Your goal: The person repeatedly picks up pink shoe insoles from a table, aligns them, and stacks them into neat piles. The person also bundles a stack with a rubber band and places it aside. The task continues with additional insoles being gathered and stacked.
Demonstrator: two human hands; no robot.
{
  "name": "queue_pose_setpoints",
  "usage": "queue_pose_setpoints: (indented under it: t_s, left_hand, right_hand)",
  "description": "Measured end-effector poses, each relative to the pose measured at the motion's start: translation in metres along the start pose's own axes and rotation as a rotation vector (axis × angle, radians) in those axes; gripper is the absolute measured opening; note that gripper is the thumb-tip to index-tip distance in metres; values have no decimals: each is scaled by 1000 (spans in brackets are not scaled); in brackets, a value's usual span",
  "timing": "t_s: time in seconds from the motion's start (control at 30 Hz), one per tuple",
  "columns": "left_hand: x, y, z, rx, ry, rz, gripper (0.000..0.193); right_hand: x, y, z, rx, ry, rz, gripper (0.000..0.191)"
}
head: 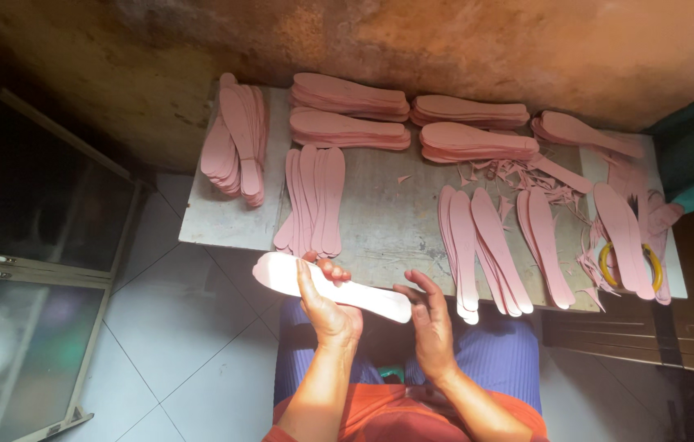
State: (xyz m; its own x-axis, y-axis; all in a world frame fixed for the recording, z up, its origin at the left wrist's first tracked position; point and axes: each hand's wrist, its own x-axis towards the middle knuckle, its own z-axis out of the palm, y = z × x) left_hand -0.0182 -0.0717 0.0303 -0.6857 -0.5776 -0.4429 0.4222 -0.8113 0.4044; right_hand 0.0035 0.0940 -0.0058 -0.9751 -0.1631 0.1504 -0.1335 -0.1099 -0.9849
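out beyond both hands sits the counter (379, 221), a worn grey slab, and it's loaded: at its far edge, well away from the hands, neat stacks of pink insoles (350, 96) lie flat, with another stack leaning on edge (237, 141) far out to the left of the left hand. closer in, just past the fingertips, two fans of single pink cut-outs (311, 200) are spread side by side, the bigger fan (494, 245) just beyond the right hand. further right of that hand, a litter of pink offcuts (519, 173) and a yellow ring (630, 266) half buried under more pieces. judging by all that, plenty looks already cut and stacked, while the loose fans look like pieces not yet stacked. now the hands: the left hand (326, 307) has its grip pinching one pale insole (330, 288), thumb over the top and fingers curled behind it, held crosswise just short of the counter's near edge, above the lap. the right hand (429, 323) has its grip spread, fingers loosely bent, fingertips right at the insole's end, touching or just beside, i can't tell which.
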Motion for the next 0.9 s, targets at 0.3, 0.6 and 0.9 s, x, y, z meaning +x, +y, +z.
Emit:
queue_pose_setpoints:
  t_s: [0.3,0.6,0.9]
  left_hand:
    - [23,-7,16,-91,-34,175,47]
    - [30,-1,38,-121,139,96,49]
    - [48,-18,58,-104,65,96,42]
  right_hand:
    - [37,-8,28,349,24,491,42]
    - [65,-20,29,174,-87,264,66]
    - [97,-4,6,275,5,411,44]
